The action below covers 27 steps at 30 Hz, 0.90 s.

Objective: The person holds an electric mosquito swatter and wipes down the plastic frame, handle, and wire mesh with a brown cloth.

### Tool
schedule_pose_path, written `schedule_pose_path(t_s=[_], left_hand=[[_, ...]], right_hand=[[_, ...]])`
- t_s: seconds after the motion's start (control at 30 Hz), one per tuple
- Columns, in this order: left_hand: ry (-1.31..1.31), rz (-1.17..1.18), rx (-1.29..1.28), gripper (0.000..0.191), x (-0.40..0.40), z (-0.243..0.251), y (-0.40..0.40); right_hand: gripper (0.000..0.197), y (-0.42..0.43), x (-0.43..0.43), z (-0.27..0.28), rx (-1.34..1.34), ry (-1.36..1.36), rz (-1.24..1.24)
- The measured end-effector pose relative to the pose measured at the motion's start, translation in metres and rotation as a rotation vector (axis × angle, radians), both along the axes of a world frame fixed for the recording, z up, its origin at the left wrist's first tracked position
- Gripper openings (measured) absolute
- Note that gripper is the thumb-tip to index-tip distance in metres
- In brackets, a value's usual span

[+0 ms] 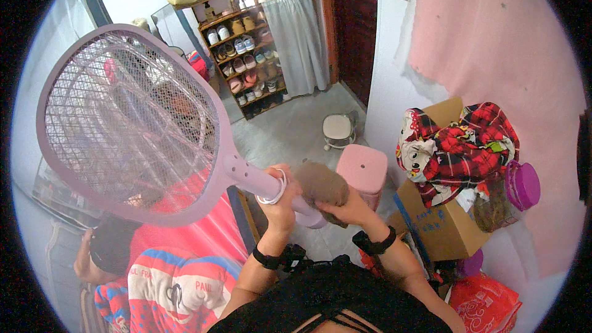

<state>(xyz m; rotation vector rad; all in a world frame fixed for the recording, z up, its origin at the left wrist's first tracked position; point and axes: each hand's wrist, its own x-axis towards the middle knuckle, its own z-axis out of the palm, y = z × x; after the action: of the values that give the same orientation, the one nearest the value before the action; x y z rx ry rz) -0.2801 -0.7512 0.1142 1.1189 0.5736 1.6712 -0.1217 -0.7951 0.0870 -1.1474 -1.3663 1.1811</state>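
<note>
My left hand point(280, 199) grips the handle of a pale purple electric mosquito swatter point(225, 162), with a white cord looped around the handle by my fingers. The swatter's wide mesh head spreads over the left of the view. In my right hand point(347, 206) is a brown, soft-looking item point(322, 182), perhaps a cloth, close beside the lower end of the handle. Whether it touches the handle cannot be told. Both wrists wear black bands.
Left, a bed with a pink cover point(222, 226) holds a patterned blanket point(175, 286); a person point(108, 245) is beyond. A pink bin point(362, 166) and small stool point(337, 127) stand ahead. Right are a cardboard box point(444, 226), red plaid cloth point(476, 148) and purple-lidded jar point(499, 208). A shoe rack point(217, 46) stands behind.
</note>
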Motion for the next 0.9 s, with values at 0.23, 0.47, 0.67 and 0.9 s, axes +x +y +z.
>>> schedule_pose_path(t_s=[0.23, 0.47, 0.67, 0.9], left_hand=[[0.083, 0.144, 0.009, 0.027, -0.01, 0.007, 0.007], [0.143, 0.065, -0.057, 0.031, -0.007, -0.009, -0.012], [0.254, 0.118, 0.065, 0.031, -0.012, -0.012, -0.011], [0.301, 0.337, 0.029, 0.029, -0.035, 0.003, 0.008]], right_hand=[[0.082, -0.025, -0.013, -0.012, 0.536, -0.428, -0.075], [0.08, -0.011, -0.024, -0.009, 0.263, -0.108, 0.001], [0.076, -0.004, -0.035, 0.006, 0.045, 0.034, 0.098], [0.088, -0.016, -0.035, -0.009, 0.612, -0.55, 0.147]])
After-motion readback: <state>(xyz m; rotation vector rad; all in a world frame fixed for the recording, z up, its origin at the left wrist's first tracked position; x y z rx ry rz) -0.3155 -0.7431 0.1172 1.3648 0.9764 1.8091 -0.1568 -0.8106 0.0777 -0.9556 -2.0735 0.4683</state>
